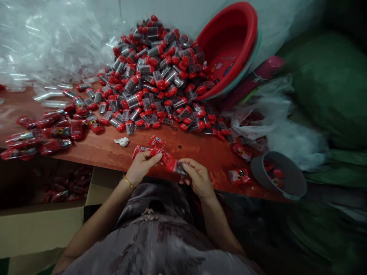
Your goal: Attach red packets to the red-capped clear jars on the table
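At the table's front edge, my left hand (143, 165) is closed, its thumb and finger pinching a red printed wrapper (168, 161). My right hand (197, 176) grips a small clear tube with dark contents (181, 169) at the wrapper's right end. Fingers partly hide the tube, so I cannot tell how far it sits inside. Just beyond my left hand lie flat red printed wrappers (157, 142). A big pile of clear tubes with dark contents and red caps (149, 84) rises behind them.
Wrapped red packs (54, 133) lie at left, above an open cardboard box (43, 225) holding more. Clear empty tubes (57, 49) heap at back left. A red basin (241, 23) leans at back right. A grey pot (286, 191) and plastic bags (266, 114) are at right.
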The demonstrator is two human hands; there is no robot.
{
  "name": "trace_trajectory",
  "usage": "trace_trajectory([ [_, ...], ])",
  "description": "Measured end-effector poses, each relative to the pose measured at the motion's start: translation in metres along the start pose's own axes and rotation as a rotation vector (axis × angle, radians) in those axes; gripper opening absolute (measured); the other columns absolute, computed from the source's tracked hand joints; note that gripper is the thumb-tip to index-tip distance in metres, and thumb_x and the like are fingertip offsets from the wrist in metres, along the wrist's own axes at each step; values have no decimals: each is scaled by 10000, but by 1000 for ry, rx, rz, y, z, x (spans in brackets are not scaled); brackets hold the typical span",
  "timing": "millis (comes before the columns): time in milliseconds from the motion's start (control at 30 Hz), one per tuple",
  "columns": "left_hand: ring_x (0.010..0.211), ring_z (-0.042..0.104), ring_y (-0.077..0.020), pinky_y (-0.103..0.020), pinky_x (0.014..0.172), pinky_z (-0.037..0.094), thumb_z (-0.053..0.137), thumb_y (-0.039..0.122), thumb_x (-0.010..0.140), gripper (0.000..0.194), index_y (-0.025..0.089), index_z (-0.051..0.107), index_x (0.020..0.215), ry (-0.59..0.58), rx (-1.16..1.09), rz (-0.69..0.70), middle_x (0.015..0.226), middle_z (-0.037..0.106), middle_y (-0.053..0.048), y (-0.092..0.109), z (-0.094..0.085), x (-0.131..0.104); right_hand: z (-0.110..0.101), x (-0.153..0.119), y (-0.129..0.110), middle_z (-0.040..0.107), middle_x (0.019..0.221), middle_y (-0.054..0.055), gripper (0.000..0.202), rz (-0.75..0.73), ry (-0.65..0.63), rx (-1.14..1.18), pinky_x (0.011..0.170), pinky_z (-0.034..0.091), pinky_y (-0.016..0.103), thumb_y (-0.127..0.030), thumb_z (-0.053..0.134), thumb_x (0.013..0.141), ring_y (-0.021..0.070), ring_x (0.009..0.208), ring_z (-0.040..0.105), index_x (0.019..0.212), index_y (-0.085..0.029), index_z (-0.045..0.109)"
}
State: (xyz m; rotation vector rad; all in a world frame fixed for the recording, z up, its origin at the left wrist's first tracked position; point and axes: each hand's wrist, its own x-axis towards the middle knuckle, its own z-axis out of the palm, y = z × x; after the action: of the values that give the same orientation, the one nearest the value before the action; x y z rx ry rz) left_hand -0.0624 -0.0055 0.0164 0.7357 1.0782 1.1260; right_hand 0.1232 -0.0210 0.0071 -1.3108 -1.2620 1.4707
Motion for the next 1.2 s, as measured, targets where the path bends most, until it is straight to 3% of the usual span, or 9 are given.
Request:
trace_trajectory([
  [167, 579, 604, -115, -241, 618, 503, 830, 452, 473, 407, 137, 698, 696, 64, -111, -83, 677, 703, -26, -6, 6, 1, 10, -1, 4, 529, 539, -62, 296, -104, 81, -29, 423, 440, 200, -442, 533, 820, 62, 387, 434, 924, -184, 634],
  [433, 631, 630, -125, -267, 697, 498, 874, 351, 420, 444, 123, 680, 747, 105, -280, -168, 703, 707, -32, -19, 18, -3, 23, -2, 18, 556, 590, -37, 269, -278, 190, -235, 506, 469, 235, -379, 496, 875, 98, 467, 509, 1036, -196, 611],
  [533, 523, 546, -73, -222, 604, 458, 844, 426, 469, 433, 117, 665, 714, 150, -269, -110, 621, 663, 1, -23, 19, -2, 30, 0, 20, 537, 568, -47, 254, -272, 224, -201, 475, 436, 221, -366, 466, 892, 89, 446, 489, 1028, -193, 592],
  [633, 422, 398, -26, -189, 503, 383, 803, 487, 521, 422, 125, 606, 610, 217, -246, -39, 504, 558, 52, -26, 19, 0, 38, 1, 19, 490, 512, -75, 258, -225, 177, -120, 433, 402, 207, -388, 448, 900, 79, 397, 465, 1009, -188, 570],
  [733, 463, 448, -41, -191, 506, 385, 817, 461, 508, 422, 125, 614, 663, 207, -231, -39, 561, 593, 38, -29, 21, 1, 44, 3, 18, 462, 487, -91, 255, -197, 155, -84, 435, 404, 203, -402, 462, 894, 76, 390, 463, 994, -187, 559],
  [933, 490, 531, -70, -200, 510, 427, 822, 452, 495, 410, 135, 636, 677, 197, -255, -47, 610, 646, 10, -30, 28, -2, 52, 7, 20, 532, 614, -61, 224, -211, 253, -2, 407, 377, 188, -405, 456, 894, 59, 413, 450, 948, -199, 526],
  [1067, 645, 623, -116, -226, 667, 492, 797, 423, 566, 361, 119, 688, 726, 191, -239, -3, 670, 685, -26, -25, 22, 0, 50, 8, 17, 494, 545, -76, 227, -226, 135, -102, 410, 371, 188, -410, 503, 874, 65, 402, 453, 951, -199, 534],
  [1133, 602, 622, -125, -239, 621, 500, 770, 411, 613, 353, 110, 705, 786, 141, -216, -2, 649, 680, -29, -23, 18, 1, 50, 9, 14, 479, 533, -82, 228, -196, 69, -69, 398, 354, 184, -418, 512, 867, 57, 383, 432, 922, -198, 530],
  [1200, 472, 580, -122, -240, 476, 467, 742, 415, 645, 366, 98, 704, 824, 84, -177, -34, 587, 650, -19, -23, 15, 1, 52, 9, 13, 464, 530, -90, 229, -151, 30, 24, 389, 345, 178, -429, 501, 870, 48, 368, 409, 894, -202, 516],
])
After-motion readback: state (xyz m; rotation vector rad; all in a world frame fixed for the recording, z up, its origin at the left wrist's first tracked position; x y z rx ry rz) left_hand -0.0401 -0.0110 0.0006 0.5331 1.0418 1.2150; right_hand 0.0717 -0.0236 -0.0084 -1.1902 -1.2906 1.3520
